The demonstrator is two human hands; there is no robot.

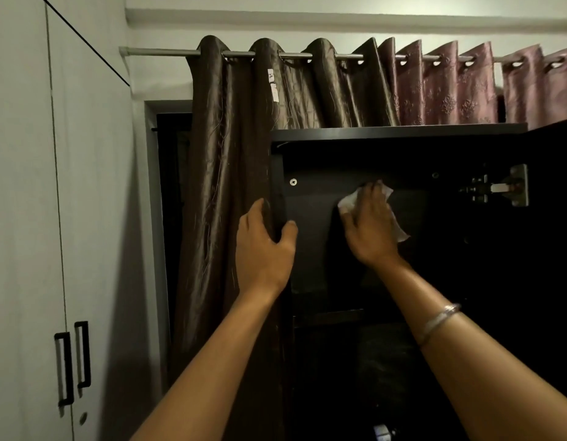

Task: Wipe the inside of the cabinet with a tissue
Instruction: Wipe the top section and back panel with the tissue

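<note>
Forearms come up from the bottom edge; a silver bangle (439, 323) sits on the right one. My left hand (263, 246) grips the front edge of the cabinet's left side panel (277, 173), thumb curled onto the inner face, fingers wrapped round the outside next to the brown curtain (218, 186). Looks like a brace, not work.

My right hand (369, 227) is inside the black cabinet (399, 132), fingers spread flat, pressing a white tissue (349, 202) against the dark back panel (310, 205). Tissue pokes out above the fingertips and at the lower right of the palm, so it is trapped under the hand, not pinched. It sits high up, right of a panel screw (293, 182), well left of the door hinge (501, 189).

Step in hand, as I judge it: wiping the upper back wall. How much is done I cannot tell, interior too dark. Next move calls for keeping flat pressure and sweeping sideways or down, toward the hinge side and the shelf (329, 315) below, without letting the tissue slip or bunch. White wardrobe doors (27, 218) at left are not involved.
</note>
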